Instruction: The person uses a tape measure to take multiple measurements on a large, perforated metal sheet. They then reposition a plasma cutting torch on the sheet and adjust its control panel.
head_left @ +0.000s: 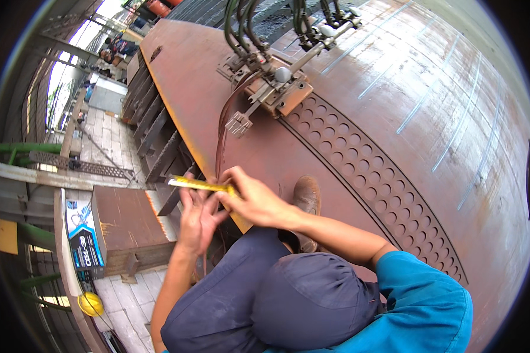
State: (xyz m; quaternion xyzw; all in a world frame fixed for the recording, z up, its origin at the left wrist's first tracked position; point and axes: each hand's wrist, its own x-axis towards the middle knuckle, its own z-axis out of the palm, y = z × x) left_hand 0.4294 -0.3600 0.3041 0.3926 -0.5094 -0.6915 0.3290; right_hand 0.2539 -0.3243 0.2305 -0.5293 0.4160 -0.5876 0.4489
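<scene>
A yellow measuring tape [201, 185] stretches left from my right hand [254, 199], whose fingers are closed around its right end. My left hand [199, 221] lies just below, fingers apart and partly spread. Some of its fingertips reach behind the strip; whether they touch it, I cannot tell. Both hands are over the edge of a large reddish-brown steel plate [330, 147], above my bent knee. My brown boot [307, 197] rests on the plate.
Ahead stands a cutting machine [277, 82] with dark hoses. A curved strip [383, 170] with rows of round holes crosses the plate. Beyond the left edge are metal slats [153, 123], a rusty steel box [126, 220], a printed carton [83, 235] and a yellow helmet [90, 304].
</scene>
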